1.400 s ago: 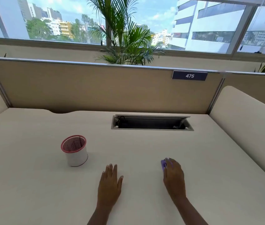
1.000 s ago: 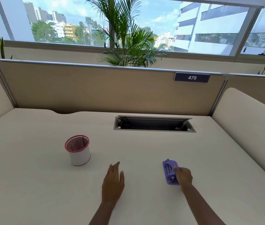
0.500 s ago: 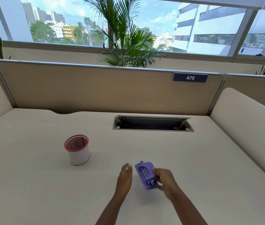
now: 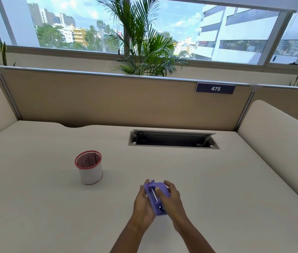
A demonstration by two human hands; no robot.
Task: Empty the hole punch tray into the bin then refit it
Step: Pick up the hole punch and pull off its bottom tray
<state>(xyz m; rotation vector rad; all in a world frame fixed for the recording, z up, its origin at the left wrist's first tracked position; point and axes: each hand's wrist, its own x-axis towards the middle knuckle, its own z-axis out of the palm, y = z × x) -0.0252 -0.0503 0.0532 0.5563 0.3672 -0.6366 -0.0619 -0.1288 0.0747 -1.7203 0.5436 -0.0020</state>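
Observation:
A small purple hole punch (image 4: 156,197) is held just above the desk in front of me, between both hands. My left hand (image 4: 143,205) cups its left side and underside. My right hand (image 4: 171,198) grips its right side, with fingers curled over the top. The tray is not separately visible on the punch. A small round bin (image 4: 89,168), white with a red mesh rim, stands upright on the desk to the left of my hands, well apart from them.
The beige desk (image 4: 217,189) has an open cable slot (image 4: 173,139) at the back centre. A tan partition (image 4: 108,99) with a "475" label closes the far side, and padded side panels flank the desk. A palm plant stands behind the partition.
My right hand picked the punch up from the right of the desk and carried it left toward the centre. My left hand rose off the desk and closed on the punch's other side.

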